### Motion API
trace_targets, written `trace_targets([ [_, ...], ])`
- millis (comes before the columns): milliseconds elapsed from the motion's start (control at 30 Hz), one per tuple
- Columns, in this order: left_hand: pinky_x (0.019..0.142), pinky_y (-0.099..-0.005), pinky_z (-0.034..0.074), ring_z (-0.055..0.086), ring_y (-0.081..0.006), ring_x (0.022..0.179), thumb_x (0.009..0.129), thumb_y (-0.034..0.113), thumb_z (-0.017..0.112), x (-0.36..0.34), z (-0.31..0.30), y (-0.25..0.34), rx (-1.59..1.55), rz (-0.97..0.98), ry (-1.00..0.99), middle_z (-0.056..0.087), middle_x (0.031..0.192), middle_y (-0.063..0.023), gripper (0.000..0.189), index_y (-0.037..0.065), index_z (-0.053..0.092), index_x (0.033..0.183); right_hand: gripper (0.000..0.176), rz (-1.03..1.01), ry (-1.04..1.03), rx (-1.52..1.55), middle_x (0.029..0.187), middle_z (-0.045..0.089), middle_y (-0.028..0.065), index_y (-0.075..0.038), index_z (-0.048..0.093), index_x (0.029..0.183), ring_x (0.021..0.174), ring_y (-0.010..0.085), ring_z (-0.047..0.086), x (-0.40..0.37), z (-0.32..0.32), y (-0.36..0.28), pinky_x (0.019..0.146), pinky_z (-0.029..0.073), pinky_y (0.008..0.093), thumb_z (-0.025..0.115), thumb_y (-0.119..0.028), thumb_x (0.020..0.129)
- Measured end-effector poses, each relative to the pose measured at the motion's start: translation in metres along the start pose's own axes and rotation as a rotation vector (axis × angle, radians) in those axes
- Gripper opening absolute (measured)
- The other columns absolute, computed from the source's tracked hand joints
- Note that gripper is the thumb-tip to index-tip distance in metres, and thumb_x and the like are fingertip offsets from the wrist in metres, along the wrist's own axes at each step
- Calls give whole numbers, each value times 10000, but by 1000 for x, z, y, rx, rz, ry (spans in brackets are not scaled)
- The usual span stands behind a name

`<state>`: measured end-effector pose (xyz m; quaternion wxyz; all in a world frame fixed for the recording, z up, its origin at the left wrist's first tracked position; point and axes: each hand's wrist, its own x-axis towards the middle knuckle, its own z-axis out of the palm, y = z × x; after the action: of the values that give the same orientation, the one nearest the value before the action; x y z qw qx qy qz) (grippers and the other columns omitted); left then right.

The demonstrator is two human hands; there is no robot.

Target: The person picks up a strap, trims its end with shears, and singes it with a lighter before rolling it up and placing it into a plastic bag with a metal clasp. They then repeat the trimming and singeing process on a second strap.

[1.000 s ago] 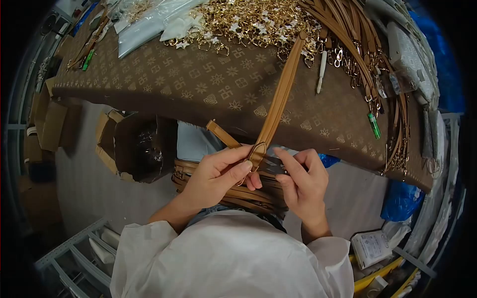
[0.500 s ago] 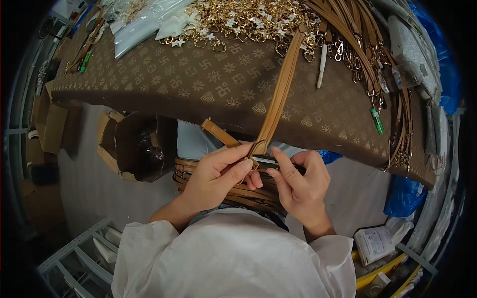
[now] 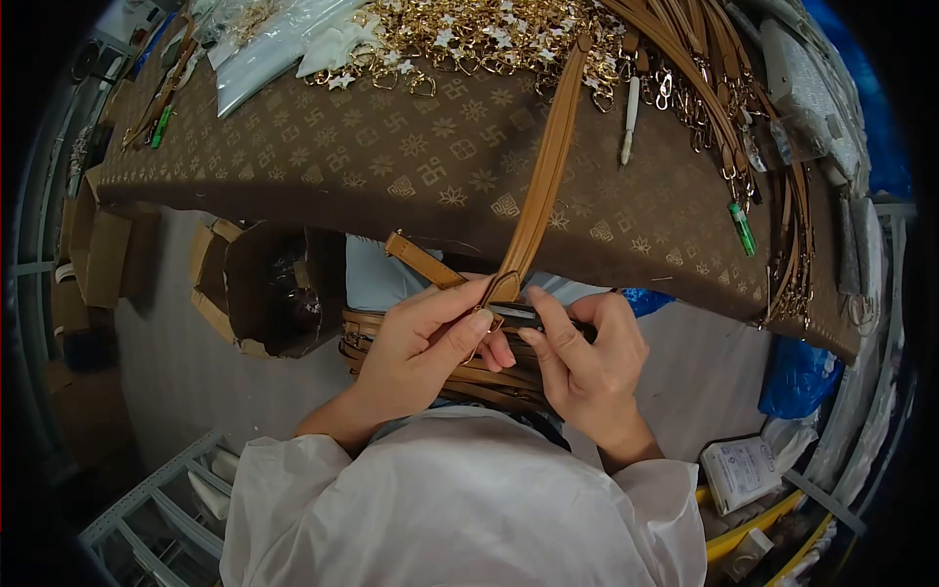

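The left hand pinches the rounded end tab of a long tan leather strap. Thumb and forefinger are clamped on it just below the near edge of a table draped in brown cloth with a gold woven pattern. The right hand curls against the same tab, fingertips closed on a small dark object that touches the strap's tip. What that object is cannot be made out.

The grip takes only the narrow tab, so a slipping thumb could let the strap drop away. The dark object sits right beside the left fingertips, so a slip of the right hand could catch a finger or mark the leather. A hard tug could drag the far end through the clasps.

The strap's long axis runs from the hands, over the table's near edge and across the cloth, leaning slightly right. Its tab end points toward the person. Its other end lies at a heap of small gold metal clasps on the table's far side.

Below the table's near edge, a stack of more tan straps rests on the person's lap. On the table's right side lie 1 white pen and 1 green marker.
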<state>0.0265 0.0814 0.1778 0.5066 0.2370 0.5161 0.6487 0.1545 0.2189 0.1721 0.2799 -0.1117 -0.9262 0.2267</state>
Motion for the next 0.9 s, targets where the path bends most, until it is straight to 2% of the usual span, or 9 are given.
trace_targets([
  [200,681,-234,516,596,-123,763,956,66,410,-1,2,5,-85,-67,13,562,885,-94,337,-81,424,1258,401,-41,18,-77,688,445,50,-108,665,1043,585,193,447,-1,-2,0,446,344,285,751,-132,651],
  [500,689,-234,515,591,-127,788,955,57,405,2,-1,5,-137,-73,-20,562,951,-92,361,-54,405,1299,409,28,49,84,698,458,57,-81,669,1048,605,196,445,2,-3,7,495,357,294,757,-137,652],
  [900,683,-235,513,593,-127,785,956,60,403,1,1,7,-130,-122,5,564,929,-92,350,-59,416,1285,413,-48,54,-81,699,459,41,-110,667,1047,571,183,436,-2,2,3,446,344,281,758,-160,647],
])
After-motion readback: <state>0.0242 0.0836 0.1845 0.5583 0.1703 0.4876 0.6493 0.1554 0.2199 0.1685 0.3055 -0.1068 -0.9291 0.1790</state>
